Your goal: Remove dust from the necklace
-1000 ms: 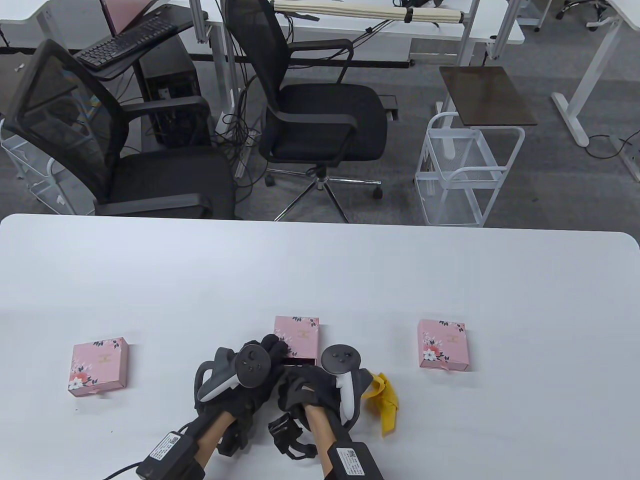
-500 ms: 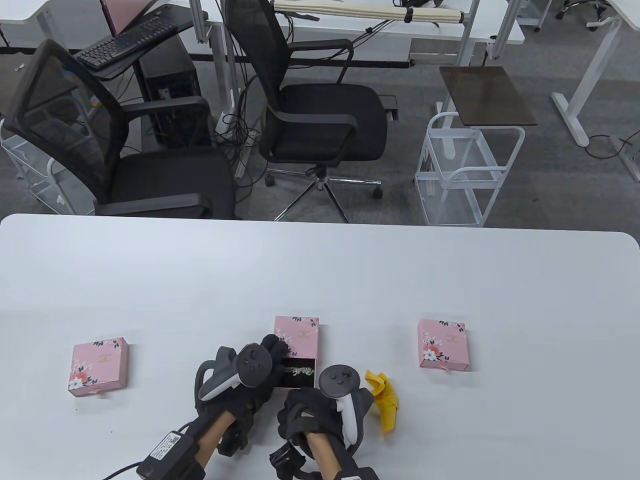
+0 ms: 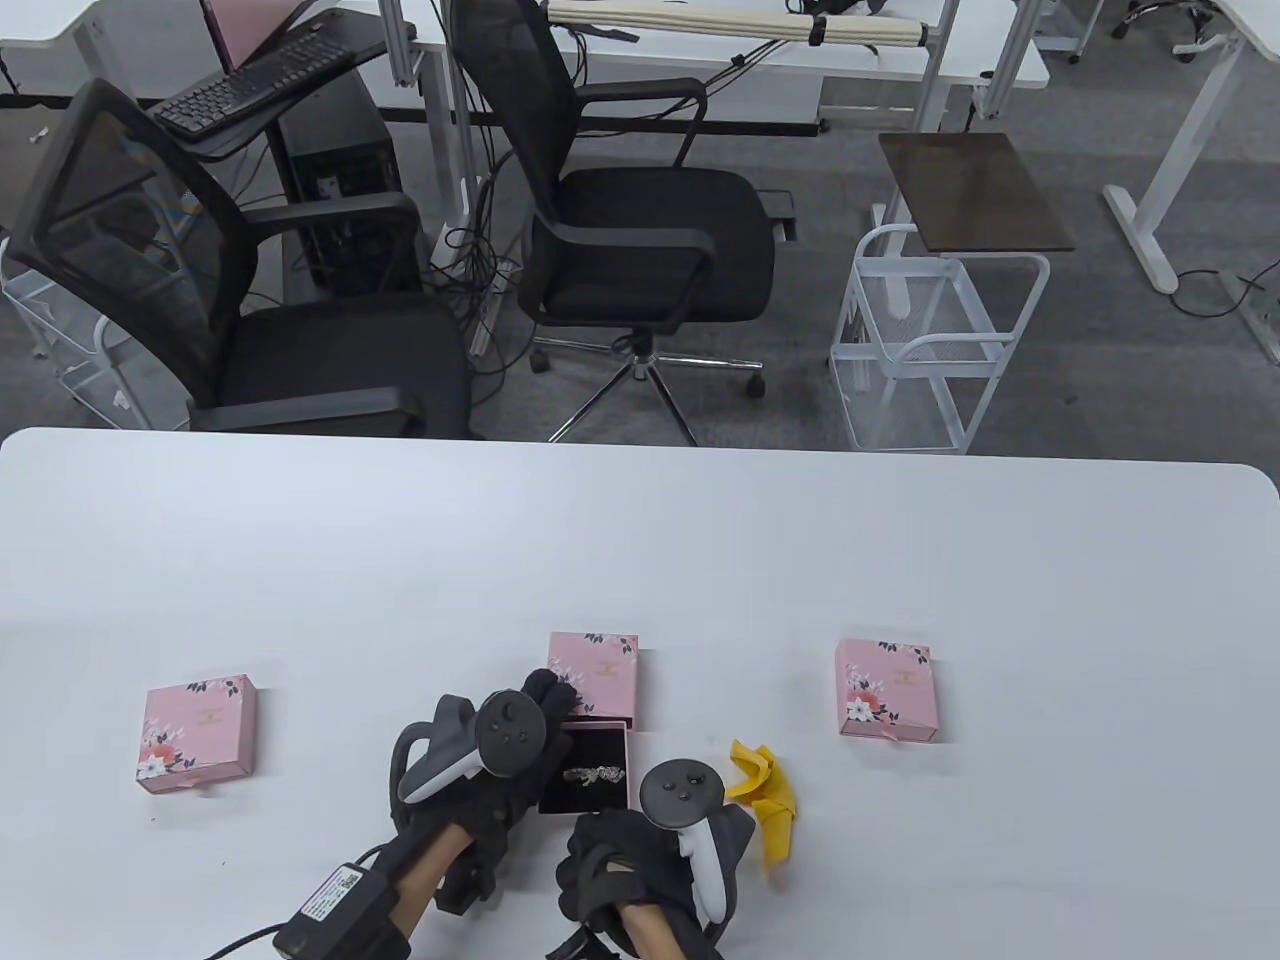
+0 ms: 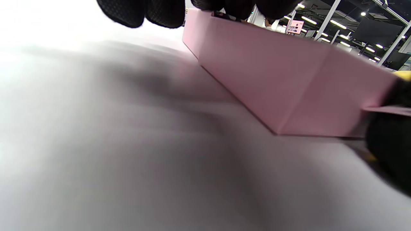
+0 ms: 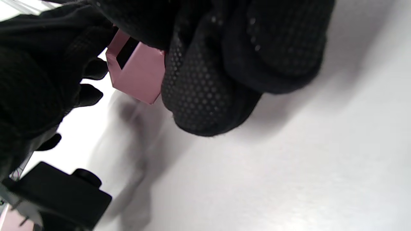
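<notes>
Steadying the pink floral cardboard sleeve (image 3: 594,672) with our left hand (image 3: 500,765), our right hand (image 3: 625,865) gripped its black-lined tray (image 3: 585,768), silver necklace (image 3: 594,773) exposed, on the white table (image 3: 640,540).

Beyond your white table (image 3: 640,540) you look onto grey carpet (image 3: 1120,330). Two black mesh office chairs (image 3: 640,230) stand just past the far edge, with a white wire trolley (image 3: 935,340) to their right under a dark brown board (image 3: 975,190). White desks (image 3: 900,45) line the back, one carrying a black keyboard (image 3: 250,85).
</notes>
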`<state>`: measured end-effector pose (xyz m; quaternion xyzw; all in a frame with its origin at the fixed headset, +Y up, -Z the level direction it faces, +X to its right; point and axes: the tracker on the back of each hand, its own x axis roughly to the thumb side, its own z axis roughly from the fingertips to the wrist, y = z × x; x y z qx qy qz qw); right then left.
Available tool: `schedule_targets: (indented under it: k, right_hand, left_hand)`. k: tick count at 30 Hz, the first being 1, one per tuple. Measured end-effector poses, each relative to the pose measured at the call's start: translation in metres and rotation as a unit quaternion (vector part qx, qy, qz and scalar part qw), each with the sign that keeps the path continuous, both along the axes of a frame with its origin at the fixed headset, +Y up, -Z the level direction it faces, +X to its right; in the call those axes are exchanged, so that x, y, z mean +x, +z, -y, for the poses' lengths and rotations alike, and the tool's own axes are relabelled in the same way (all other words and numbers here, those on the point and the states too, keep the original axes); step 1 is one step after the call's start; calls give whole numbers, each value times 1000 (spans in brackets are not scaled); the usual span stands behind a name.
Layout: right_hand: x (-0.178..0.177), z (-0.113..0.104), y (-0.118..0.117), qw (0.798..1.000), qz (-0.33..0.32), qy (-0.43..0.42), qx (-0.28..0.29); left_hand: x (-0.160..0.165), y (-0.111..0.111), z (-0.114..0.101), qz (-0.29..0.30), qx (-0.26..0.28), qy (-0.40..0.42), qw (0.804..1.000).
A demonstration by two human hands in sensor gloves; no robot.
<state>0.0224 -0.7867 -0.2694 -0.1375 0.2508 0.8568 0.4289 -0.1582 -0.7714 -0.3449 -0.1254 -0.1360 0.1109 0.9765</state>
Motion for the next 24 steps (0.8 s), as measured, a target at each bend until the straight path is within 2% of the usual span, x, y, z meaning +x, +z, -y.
schedule_targets:
  k: [4,7,9,14,17,18,21,24]
  right_hand:
    - [4,-7,0,1000,-19,-8,-2]
    - [13,-23,-1,999,-31,12,16]
    - [20,-43,-7,997,-48,48,46]
    - [17,-66,-24,978,-63,143,140]
    - [7,-65,-31,948,-82,225,210]
    - [2,-62,-34,932,-111,256,232]
    - [-5,-51,-37,901,-154,311,261]
    - [-8,-41,-38,903,-188,300,243]
  left_hand:
    - [-2,3,-2,6,5,17,1000]
    - [-6,6,-12,2,23,37,999]
    - [-12,12,-25,-2,45,57,997]
    - [-25,32,-48,-7,77,95,992]
    - [-32,44,-50,-13,107,120,987]
    - [-34,47,-47,-12,111,123,986]
    - [-40,48,-41,-15,99,109,989]
    - [-46,45,-34,-23,86,112,990]
